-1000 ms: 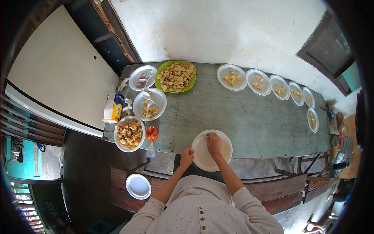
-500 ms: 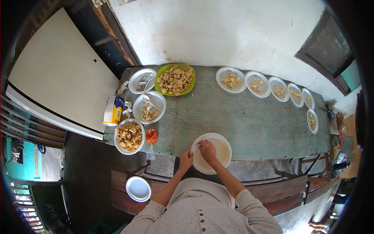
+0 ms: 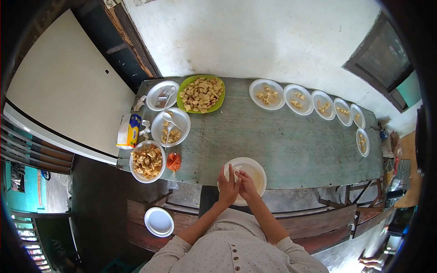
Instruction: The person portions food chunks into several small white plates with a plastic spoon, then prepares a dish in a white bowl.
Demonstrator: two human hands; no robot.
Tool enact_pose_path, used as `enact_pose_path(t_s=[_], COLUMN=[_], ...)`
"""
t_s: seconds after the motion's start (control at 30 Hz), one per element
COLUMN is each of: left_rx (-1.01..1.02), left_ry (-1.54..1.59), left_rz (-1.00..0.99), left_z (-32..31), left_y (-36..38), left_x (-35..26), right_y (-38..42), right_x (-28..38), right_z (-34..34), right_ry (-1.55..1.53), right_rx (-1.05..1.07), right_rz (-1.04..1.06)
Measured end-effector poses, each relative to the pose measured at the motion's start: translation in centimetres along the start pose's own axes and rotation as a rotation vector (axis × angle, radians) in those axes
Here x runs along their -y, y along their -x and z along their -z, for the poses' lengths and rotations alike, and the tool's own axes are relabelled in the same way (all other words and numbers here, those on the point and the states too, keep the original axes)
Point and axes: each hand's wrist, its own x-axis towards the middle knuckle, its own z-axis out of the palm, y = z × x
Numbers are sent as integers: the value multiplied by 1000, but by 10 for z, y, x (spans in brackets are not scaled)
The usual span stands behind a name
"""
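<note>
A white bowl or plate (image 3: 258,175) stands at the table's front edge, in front of my body. Over its left part, my left hand (image 3: 229,187) has its fingers stretched out and spread. Close beside it on the right, my right hand (image 3: 246,185) has its fingers bent together at a small pale, whitish piece (image 3: 236,168) between the hands. What the piece is cannot be made out. Both hands are above the bowl, which seems to have something pale in its bottom.
A green plate of pale pieces (image 3: 201,94), a bowl of browned pieces (image 3: 147,162), a plate with spoons (image 3: 170,127), a red bag (image 3: 173,161) and a tissue pack (image 3: 129,131) are on the left. Several small plates (image 3: 266,94) line the right. A white bowl (image 3: 159,222) sits on the bench.
My left hand has moved right and spread its fingers beside my right hand. My right hand has turned and lowered slightly. The whole view has shifted a little.
</note>
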Motion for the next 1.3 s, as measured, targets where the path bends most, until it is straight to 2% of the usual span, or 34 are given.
enact_pose_path(t_s=[0.23, 0.3, 0.43, 0.47, 0.53, 0.57, 0.63, 0.67, 0.7, 0.73, 0.77, 0.8, 0.83, 0.87, 0.93, 1.03, 1.2, 1.27, 1.3], left_rx=[108, 233, 269, 271, 315, 314, 172, 175, 101, 28, 30, 77, 122, 122, 163, 251, 228, 220, 188], left_ry=[-123, -189, -161, -161, -204, -202, -149, -147, -173, -199, -198, -44, 110, 111, 35, 47, 93, 87, 101], left_rz=[-11, -74, -149, -148, -344, -345, -268, -269, -106, 59, 60, 139, 216, 217, 113, 175, 215, 217, 226], left_z=[2, 6, 9, 11, 18, 21, 28, 30, 30, 28, 27, 24, 20, 16, 14, 9, 2, 0, 2], left_y=[6, 9, 10, 11, 15, 14, 12, 9, 5, 3, 1, -2, -5, -5, -6, -9, -9, -7, -7], left_x=[-13, -19, -15, -12, -5, 0, 8, 14, 22, 33, 45, 60, 68, 74, 78, 75, 76, 78, 75], right_y=[-2, -5, -11, -13, -11, -16, -18, -16, -15, -14, -13, -14, -18, -22, -32, -63, -70, -66, -62], right_x=[1, 2, 2, 4, 14, 21, 33, 39, 41, 41, 41, 39, 35, 31, 24, 16, 2, -6, -12], right_z=[18, 26, 40, 41, 34, 36, 33, 33, 32, 32, 32, 33, 35, 37, 38, 39, 12, 5, 3], right_ry=[-28, 84, 48, 77, 149, 150, 784, 978, 978, 1168, 1359, 1360, 1492, 1625, 1664, 1701, 1797, 1818, 1812], right_rx=[-100, -101, -145, -189, -241, -241, -375, -396, -399, -368, -331, -331, -301, -268, -280, -297, -322, -190, -211], right_rz=[18, 56, 31, 116, 306, 308, 691, 836, 837, 933, 1024, 1024, 1080, 1132, 1138, 1119, 989, 992, 990])
